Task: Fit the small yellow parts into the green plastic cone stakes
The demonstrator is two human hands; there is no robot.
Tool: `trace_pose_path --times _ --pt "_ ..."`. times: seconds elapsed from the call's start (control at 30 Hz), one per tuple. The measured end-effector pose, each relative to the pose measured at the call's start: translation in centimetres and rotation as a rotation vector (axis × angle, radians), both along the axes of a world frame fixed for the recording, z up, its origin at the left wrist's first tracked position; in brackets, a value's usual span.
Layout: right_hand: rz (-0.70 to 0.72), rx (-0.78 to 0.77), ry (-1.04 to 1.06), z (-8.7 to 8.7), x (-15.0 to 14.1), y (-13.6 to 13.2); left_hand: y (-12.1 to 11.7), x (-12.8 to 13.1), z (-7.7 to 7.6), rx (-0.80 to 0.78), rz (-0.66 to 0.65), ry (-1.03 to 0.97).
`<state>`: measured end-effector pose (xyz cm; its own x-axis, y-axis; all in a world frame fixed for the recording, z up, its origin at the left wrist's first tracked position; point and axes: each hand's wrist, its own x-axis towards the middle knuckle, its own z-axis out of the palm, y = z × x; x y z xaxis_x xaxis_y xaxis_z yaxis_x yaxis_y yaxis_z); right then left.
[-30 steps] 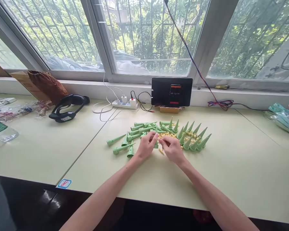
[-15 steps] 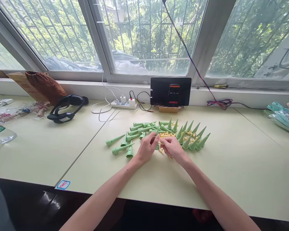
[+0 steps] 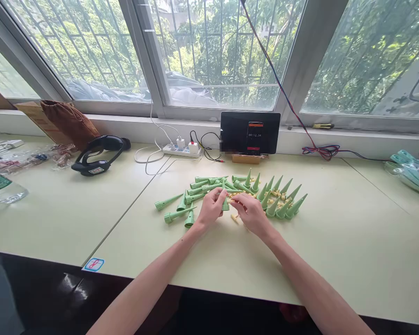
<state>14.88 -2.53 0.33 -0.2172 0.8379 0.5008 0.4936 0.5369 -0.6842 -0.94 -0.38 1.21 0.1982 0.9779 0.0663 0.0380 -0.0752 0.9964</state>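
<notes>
My left hand point(image 3: 211, 207) is closed around a green watering spike point(image 3: 225, 203), its point up and its wider collar down. Close beside it on the right, my right hand point(image 3: 252, 213) pinches a small yellow valve point(image 3: 231, 201) between its fingertips, close to the spike; whether the two touch I cannot tell. Several loose green spikes point(image 3: 176, 214) lie left of and behind my left hand. To the right, more spikes point(image 3: 290, 205) stand points up in rows. Small yellow T-shaped pieces point(image 3: 234, 217) lie around and beneath my right hand, partly hidden by it.
A tablet point(image 3: 250, 133) showing a timer leans at the back on a small cardboard box point(image 3: 246, 159). A power strip point(image 3: 181, 150) with cables sits left of it. Farther left are a black headset point(image 3: 99, 156) and a bottle point(image 3: 3, 187); bagged straps point(image 3: 414, 170) lie far right.
The green spike in my left hand has moved slightly left and up. My right hand's fingers have shifted, and the yellow valve at their tips shows more clearly. The view has moved slightly.
</notes>
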Motion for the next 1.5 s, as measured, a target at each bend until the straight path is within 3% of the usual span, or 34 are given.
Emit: trace_pose_path --times 0.13,0.27,0.37,0.6,0.8,0.93,1.1,1.2,1.5 --pt "0.010 -0.002 -0.009 0.1 0.0 -0.1 -0.1 0.1 -0.2 0.056 0.013 0.049" --pt "0.022 -0.111 0.056 0.5 -0.1 -0.4 -0.1 0.1 -0.6 0.174 0.066 0.153" --pt "0.056 -0.291 0.138 1.0 -0.1 -0.5 -0.2 0.1 -0.9 0.293 0.072 0.212" --pt "0.240 -0.932 0.510 1.4 0.7 -0.4 -0.5 -0.1 -1.0 0.472 0.022 0.323" --pt "0.280 -1.071 0.634 1.7 1.0 -0.3 -0.5 -0.2 -1.2 0.489 -0.004 0.338" --pt "0.192 -0.957 0.590 1.6 0.3 -0.5 -0.2 0.1 -1.0 0.369 0.040 0.257" --pt "0.065 -0.580 0.472 0.7 -0.6 -0.3 0.1 0.1 -0.3 0.032 -0.001 0.067" --pt "0.068 -0.395 0.387 0.2 -0.6 -0.3 0.2 0.0 -0.2 -0.093 -0.048 -0.052" --pt "0.032 -0.094 0.132 -0.2 -0.1 -0.2 0.1 0.0 -0.4 -0.160 -0.153 -0.106"
